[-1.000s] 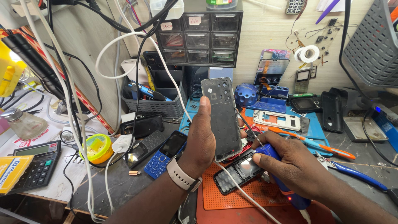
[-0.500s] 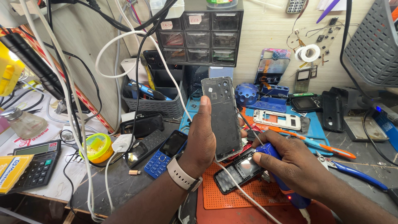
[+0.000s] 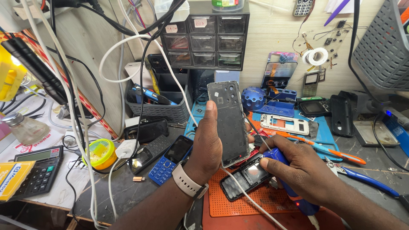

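A: Left hand [image 3: 208, 142]?

B: Wrapped round a phone frame [image 3: 228, 121], held upright above the orange mat [image 3: 247, 200]. Thumb on the near edge, fingers behind.

A: Frame's condition?

B: Dark, stripped shell, no screen. Camera cutouts at the top, grey metal rim, bare inner plate facing the camera.

A: Right hand [image 3: 304, 172]?

B: Gripping a blue tool [image 3: 289, 187], likely a screwdriver. Its thin tip [image 3: 255, 132] angles up toward the frame's right edge; contact is hard to judge from here.

A: Around them?

B: A small keypad phone [image 3: 246, 178] lies on the mat just under the frame. A blue keypad phone [image 3: 171, 159] sits to the left, a white cable [image 3: 251, 200] crosses the mat, orange-handled pliers [image 3: 336, 152] lie to the right.
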